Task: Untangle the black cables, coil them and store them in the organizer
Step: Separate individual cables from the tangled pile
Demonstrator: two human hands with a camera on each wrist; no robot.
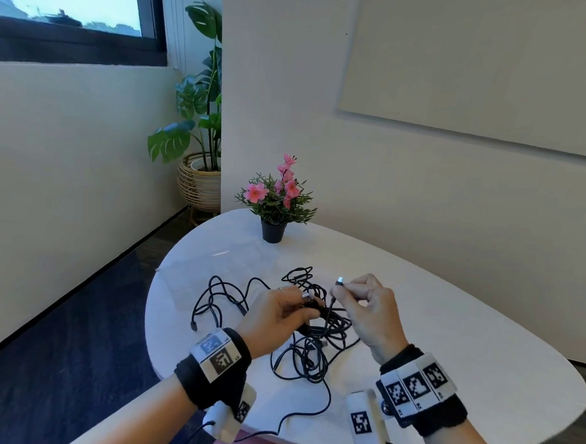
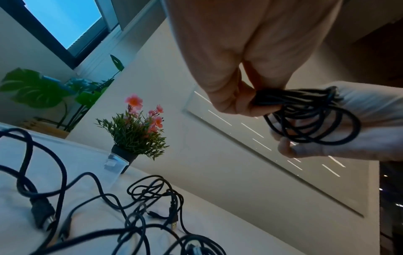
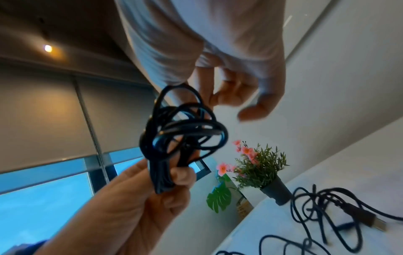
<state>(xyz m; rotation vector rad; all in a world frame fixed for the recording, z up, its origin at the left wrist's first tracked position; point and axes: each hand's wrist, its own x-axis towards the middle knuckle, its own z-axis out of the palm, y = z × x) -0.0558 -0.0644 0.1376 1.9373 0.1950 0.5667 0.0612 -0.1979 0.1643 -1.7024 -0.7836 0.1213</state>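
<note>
Both hands work over loose strands: left hand (image 1: 280, 315) pinches a small coiled bundle of thin black cable (image 2: 309, 117), right hand (image 1: 365, 305) pinches its silver-tipped plug end (image 1: 340, 281). Light, limp, springy; better gripped across the gathered loops

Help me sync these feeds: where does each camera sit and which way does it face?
Head: looks down at white round table, both hands, wristbands.
Left wrist: looks up along left hand gripping coiled black cable.
Right wrist: looks up past right hand at that coil.
All share the pink-flowered potted plant.
</note>
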